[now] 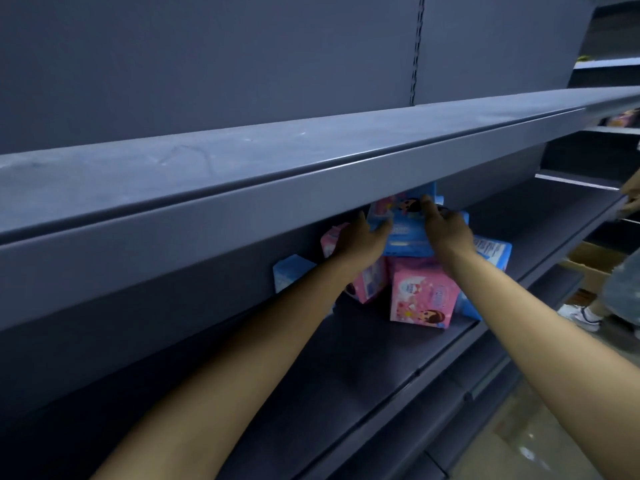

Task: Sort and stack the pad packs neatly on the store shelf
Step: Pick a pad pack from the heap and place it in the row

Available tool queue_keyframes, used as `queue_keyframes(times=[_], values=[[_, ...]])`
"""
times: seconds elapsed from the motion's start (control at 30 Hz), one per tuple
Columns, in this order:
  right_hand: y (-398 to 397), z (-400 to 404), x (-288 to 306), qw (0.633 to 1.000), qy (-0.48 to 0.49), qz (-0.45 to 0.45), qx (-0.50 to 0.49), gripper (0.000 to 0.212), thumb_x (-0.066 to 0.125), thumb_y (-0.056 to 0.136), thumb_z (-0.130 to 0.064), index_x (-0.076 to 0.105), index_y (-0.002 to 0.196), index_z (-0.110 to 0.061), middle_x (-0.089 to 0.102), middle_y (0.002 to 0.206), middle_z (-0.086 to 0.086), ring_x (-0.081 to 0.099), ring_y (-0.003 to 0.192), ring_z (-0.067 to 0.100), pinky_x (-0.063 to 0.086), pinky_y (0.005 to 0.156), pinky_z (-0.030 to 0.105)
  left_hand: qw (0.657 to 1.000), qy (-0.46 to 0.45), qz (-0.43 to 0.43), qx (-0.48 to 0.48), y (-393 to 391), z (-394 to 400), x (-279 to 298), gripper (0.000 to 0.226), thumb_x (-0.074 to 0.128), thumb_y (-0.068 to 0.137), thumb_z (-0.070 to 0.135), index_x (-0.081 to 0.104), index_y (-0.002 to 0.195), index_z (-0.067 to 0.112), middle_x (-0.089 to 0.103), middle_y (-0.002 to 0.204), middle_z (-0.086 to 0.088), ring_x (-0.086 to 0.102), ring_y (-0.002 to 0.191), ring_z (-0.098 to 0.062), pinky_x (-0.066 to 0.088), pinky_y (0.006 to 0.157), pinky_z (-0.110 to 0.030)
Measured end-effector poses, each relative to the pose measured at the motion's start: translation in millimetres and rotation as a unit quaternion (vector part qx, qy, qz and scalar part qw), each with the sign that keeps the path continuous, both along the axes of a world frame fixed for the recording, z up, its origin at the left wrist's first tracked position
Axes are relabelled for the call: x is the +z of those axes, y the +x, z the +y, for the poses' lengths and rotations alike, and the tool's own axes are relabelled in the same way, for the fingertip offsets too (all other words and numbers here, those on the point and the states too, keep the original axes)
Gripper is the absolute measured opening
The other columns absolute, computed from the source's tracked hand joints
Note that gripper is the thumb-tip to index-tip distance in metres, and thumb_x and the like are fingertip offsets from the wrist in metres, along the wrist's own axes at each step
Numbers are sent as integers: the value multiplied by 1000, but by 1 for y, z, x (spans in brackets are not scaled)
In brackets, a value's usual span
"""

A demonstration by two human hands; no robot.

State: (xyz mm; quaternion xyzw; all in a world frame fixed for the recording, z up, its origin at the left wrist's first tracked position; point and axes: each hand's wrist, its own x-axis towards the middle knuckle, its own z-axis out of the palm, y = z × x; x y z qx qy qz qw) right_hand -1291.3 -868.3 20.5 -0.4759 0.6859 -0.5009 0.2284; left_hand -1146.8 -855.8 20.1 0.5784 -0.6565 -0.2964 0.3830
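Observation:
Several pink and blue pad packs lie in a loose heap on the dark shelf (363, 362). My left hand (360, 242) and my right hand (446, 232) both grip a blue pad pack (407, 237) at the top of the heap, one hand on each side. Under it stands a pink pack (420, 299) with a cartoon figure. Another pink pack (369, 284) leans to its left, partly behind my left forearm. A blue pack (291, 273) lies at the left, and another blue pack (493, 251) at the right. The shelf above hides the heap's top.
The upper shelf (277, 174) juts out just above my hands. A second person stands at the right edge, with a white shoe (581, 315) and a hand on the shelf. Cardboard boxes (588, 261) sit on the floor beside them. Further shelves run off to the right.

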Motion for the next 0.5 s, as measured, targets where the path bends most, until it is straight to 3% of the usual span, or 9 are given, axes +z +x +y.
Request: queue_keyframes(times=[0.1,0.27,0.37,0.43,0.5], values=[[-6,-7,-5,999,17,10,44,69,40,88,-66,57,122,-9,60,121,16,55,111,33,36,81,31,999,14,32,37,-10,-7,1,61,43,94,56,46,134,10,51,136,-10,51,118,-25,37,83,-27],[-10,-9,-5,997,25,2,79,61,43,85,-69,60,104,-14,62,108,12,54,93,27,38,77,32,994,6,89,68,-18,-7,-2,44,49,93,52,57,115,14,60,114,-7,57,93,-20,46,76,-30],[-11,-6,-2,996,14,10,92,66,43,86,-68,60,115,-11,61,107,10,57,98,28,38,76,33,989,-8,117,89,-18,-5,-2,29,54,91,48,55,85,20,61,92,-5,59,85,-22,50,76,-35],[-10,-4,1,994,-12,6,110,61,44,88,-65,59,119,-14,63,106,8,58,103,29,42,79,34,982,-6,160,102,-16,-4,-1,23,55,92,41,54,81,21,64,95,-10,63,88,-27,56,79,-40],[-8,1,4,989,-48,-17,142,49,47,89,-58,59,120,-21,62,104,0,57,101,23,43,83,33,958,11,258,126,-10,0,1,19,53,94,31,58,82,18,67,99,-13,68,85,-26,60,69,-39]])
